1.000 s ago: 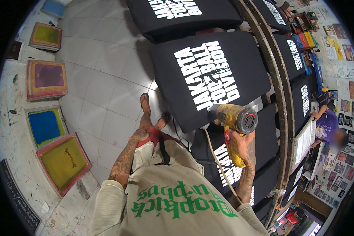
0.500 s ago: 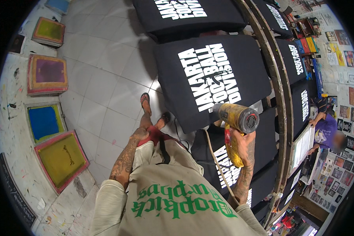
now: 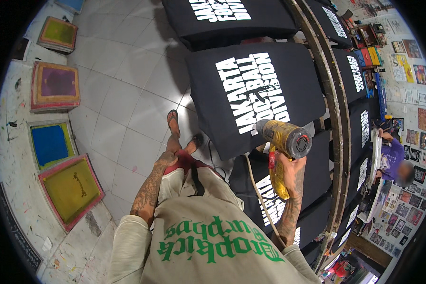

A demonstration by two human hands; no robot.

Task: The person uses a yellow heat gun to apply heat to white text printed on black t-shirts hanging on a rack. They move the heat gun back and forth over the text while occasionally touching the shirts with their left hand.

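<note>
My right hand (image 3: 292, 174) is wrapped round the yellow handle of a heat gun (image 3: 284, 137), yellow with a dark grey rear end. Its nozzle points left over the lower edge of a black T-shirt (image 3: 298, 71) with large white lettering, laid flat on a board. From the handle a pale cord (image 3: 257, 191) runs down past my right forearm. At my left thigh, my left hand (image 3: 167, 159) rests against my red shorts (image 3: 187, 162); its fingers are mostly hidden.
More black printed shirts (image 3: 232, 28) lie on boards along a rail (image 3: 335, 109). Beyond it, a person in purple (image 3: 392, 156) handles a white frame (image 3: 375, 182). Coloured printing screens (image 3: 71, 191) lean along the left wall above the tiled floor (image 3: 123, 85).
The heat gun's nozzle has shifted slightly up and left. Beyond the rail, the person in purple has tilted the frame up. My left hand stays at my thigh.
</note>
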